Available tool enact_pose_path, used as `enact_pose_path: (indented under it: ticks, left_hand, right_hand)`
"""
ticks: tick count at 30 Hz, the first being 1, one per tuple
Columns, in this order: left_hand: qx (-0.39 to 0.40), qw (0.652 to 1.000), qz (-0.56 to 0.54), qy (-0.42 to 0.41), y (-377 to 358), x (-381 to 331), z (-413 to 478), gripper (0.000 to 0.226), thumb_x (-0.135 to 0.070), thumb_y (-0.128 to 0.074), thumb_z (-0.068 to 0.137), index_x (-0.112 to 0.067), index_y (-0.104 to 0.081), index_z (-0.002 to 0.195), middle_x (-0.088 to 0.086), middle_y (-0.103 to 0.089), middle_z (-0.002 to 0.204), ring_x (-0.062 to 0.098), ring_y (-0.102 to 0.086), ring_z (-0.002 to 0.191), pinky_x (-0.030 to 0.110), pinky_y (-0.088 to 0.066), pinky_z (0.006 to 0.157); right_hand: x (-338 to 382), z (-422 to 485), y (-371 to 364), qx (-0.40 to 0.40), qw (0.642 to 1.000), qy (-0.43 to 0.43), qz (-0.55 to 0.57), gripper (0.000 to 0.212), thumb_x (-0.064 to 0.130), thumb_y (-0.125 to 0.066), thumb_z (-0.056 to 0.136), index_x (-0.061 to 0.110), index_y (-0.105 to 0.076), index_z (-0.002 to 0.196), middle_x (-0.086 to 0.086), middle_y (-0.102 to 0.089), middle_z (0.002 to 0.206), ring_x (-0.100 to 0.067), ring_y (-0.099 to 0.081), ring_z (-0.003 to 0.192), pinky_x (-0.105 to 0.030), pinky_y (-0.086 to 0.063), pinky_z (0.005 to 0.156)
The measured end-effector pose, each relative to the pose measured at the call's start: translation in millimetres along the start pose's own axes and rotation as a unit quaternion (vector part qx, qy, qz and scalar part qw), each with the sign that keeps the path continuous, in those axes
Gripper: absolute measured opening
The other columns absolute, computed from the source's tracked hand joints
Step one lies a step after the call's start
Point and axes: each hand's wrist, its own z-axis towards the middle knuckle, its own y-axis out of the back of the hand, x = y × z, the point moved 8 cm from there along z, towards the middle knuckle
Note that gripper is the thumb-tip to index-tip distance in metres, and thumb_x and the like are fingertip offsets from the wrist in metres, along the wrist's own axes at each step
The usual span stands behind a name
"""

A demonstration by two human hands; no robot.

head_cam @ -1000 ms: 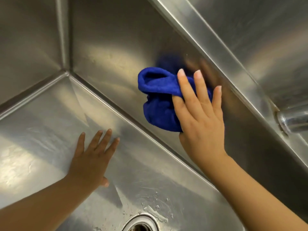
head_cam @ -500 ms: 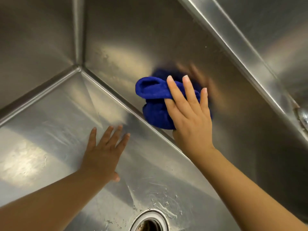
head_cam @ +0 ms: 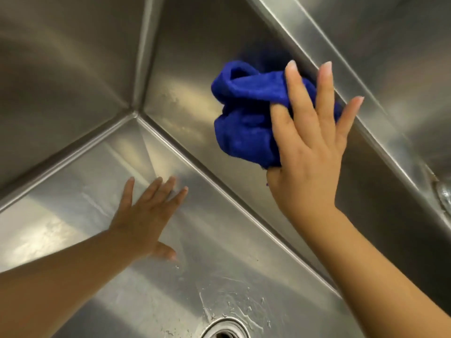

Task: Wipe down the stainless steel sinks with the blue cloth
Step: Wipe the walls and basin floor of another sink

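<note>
Water droplets (head_cam: 234, 306) lie beside the drain (head_cam: 225, 331); metal fitting (head_cam: 444, 195) far right.

I count one blue cloth (head_cam: 246, 123) at far right, two hands, a left hand (head_cam: 144, 215) and a right hand (head_cam: 310, 154), one sink basin (head_cam: 61, 69), one drain (head_cam: 224, 330) at the near edge, and one metal fitting (head_cam: 443, 196) at right.
</note>
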Motion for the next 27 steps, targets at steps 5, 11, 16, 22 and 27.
enact_pose_path:
  ticks: [5, 11, 16, 22, 27]
  left_hand:
    - [0.027, 0.995, 0.091, 0.033, 17.7, 59.4, 2.7, 0.129, -0.077, -0.06, 0.067, -0.03, 0.032, 0.144, 0.005, 0.035, 0.154, 0.025, 0.023, 0.145, 0.062, 0.014, 0.109]
    - [0.042, 0.996, 0.074, 0.025, 0.2, 75.9, 9.8, 0.129, -0.076, -0.062, 0.066, -0.036, 0.042, 0.131, 0.001, 0.041, 0.15, 0.022, 0.028, 0.143, 0.06, 0.013, 0.11]
    - [0.032, 0.998, 0.058, 0.019, 0.8, 75.1, 11.4, 0.13, -0.073, -0.064, 0.066, -0.035, 0.039, 0.137, 0.0, 0.044, 0.147, 0.024, 0.029, 0.142, 0.06, 0.017, 0.108]
    - [0.053, 0.997, 0.052, 0.036, 1.1, 72.8, 9.9, 0.132, -0.07, -0.067, 0.067, -0.033, 0.039, 0.137, -0.001, 0.052, 0.135, 0.023, 0.033, 0.14, 0.06, 0.021, 0.106]
    - [0.047, 0.997, 0.044, 0.04, 2.6, 66.0, 11.8, 0.131, -0.066, -0.069, 0.069, -0.033, 0.036, 0.14, 0.002, 0.044, 0.148, 0.024, 0.033, 0.14, 0.059, 0.023, 0.104]
  right_hand:
    - [18.7, -25.4, -58.4, 0.083, 0.994, 0.042, -0.059, 0.026, -0.003, -0.056, 0.086, 0.008, -0.063, 0.109, -0.01, -0.041, 0.149, -0.032, -0.022, 0.14, -0.048, 0.003, 0.116]
    - [51.1, -77.3, -129.7, 0.276, 0.95, 0.139, -0.045, 0.05, 0.002, -0.082, 0.06, 0.008, -0.07, 0.109, -0.006, -0.043, 0.148, -0.03, -0.019, 0.138, -0.044, 0.01, 0.116]
    - [49.7, -2.6, -82.4, 0.109, 0.99, 0.091, 0.013, 0.034, -0.001, -0.06, 0.077, 0.006, -0.059, 0.11, -0.011, -0.041, 0.149, -0.033, -0.023, 0.139, -0.048, 0.001, 0.115]
    - [66.3, 5.7, -100.7, 0.065, 0.991, 0.114, -0.028, 0.04, 0.006, -0.029, 0.102, 0.01, -0.069, 0.106, -0.007, -0.05, 0.142, -0.031, -0.042, 0.134, -0.051, -0.013, 0.115]
    - [89.0, -34.8, -153.1, 0.242, 0.95, 0.186, -0.061, 0.039, 0.016, -0.073, 0.072, 0.013, -0.071, 0.111, -0.004, -0.046, 0.146, -0.029, -0.033, 0.14, -0.046, 0.008, 0.114]
